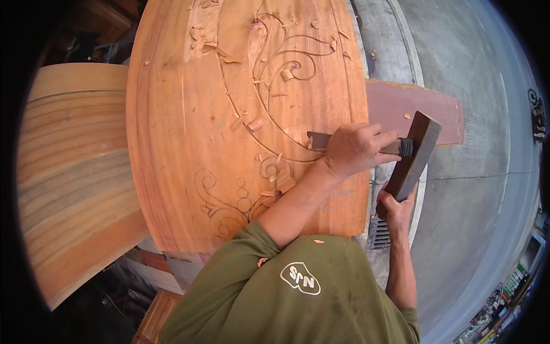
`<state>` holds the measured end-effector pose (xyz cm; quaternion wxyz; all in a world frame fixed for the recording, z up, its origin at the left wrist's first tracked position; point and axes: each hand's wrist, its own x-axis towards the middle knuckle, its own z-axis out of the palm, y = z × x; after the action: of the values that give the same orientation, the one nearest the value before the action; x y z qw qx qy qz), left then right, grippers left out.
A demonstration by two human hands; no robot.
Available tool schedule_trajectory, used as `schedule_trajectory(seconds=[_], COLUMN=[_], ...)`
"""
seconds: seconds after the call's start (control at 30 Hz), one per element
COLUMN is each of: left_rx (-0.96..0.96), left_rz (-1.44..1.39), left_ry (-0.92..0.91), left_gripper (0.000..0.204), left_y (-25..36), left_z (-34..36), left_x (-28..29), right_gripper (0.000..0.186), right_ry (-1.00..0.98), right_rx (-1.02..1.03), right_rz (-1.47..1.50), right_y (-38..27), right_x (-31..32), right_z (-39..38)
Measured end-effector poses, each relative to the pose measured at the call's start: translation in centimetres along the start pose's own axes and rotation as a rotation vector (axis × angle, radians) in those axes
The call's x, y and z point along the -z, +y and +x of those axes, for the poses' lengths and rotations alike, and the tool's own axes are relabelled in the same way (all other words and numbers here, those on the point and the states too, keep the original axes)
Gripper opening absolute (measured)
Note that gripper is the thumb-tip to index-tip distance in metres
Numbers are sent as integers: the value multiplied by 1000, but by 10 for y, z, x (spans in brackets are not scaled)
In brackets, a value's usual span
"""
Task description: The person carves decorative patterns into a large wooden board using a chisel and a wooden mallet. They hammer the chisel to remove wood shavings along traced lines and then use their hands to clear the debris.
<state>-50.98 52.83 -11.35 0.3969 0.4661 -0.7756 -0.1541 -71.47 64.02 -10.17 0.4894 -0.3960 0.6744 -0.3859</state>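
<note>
My left hand (354, 148) reaches across a large wooden panel (172, 126) and grips a chisel. The chisel's dark flat blade (317, 140) lies over a carved curved line, pointing left. Black wrapping (405, 147) covers the handle's end, out past the panel's right edge. There a long dark wooden mallet (411, 163) slants upward, at or very near the handle's end; whether they touch I cannot tell. My right hand (398, 210) is closed round the mallet's lower part. Grooved scrolls (301, 57) curl over the panel's far part, and drawn scrolls (220, 206) mark the near part.
Wood chips (256, 124) lie scattered on the panel. To the left stands a curved, ribbed wooden piece (80, 143). A reddish-brown board (412, 109) sticks out under the panel's right side, above the concrete floor (470, 200). A drain grate (380, 234) is near my right forearm.
</note>
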Motion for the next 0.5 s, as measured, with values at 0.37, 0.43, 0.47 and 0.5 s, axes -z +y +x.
schedule_trajectory(seconds=[0.37, 0.43, 0.47, 0.5], left_rx=[-18, -23, -19, -30], left_rz=[29, 6, -2, 15], left_ry=[40, 52, 59, 42], left_gripper=[53, 54, 54, 54], left_y=[1, -3, -5, -5], left_z=[-2, 0, -2, -3], left_x=[9, 9, 10, 11], right_gripper=[77, 81, 82, 69], right_ry=[-76, -26, 8, 50], right_rx=[-58, 17, 75, 50], right_rz=[74, -19, -116, -30], right_y=[-7, 14, 10, 3], right_x=[-7, 11, 18, 25], right_z=[-3, 6, 17, 16])
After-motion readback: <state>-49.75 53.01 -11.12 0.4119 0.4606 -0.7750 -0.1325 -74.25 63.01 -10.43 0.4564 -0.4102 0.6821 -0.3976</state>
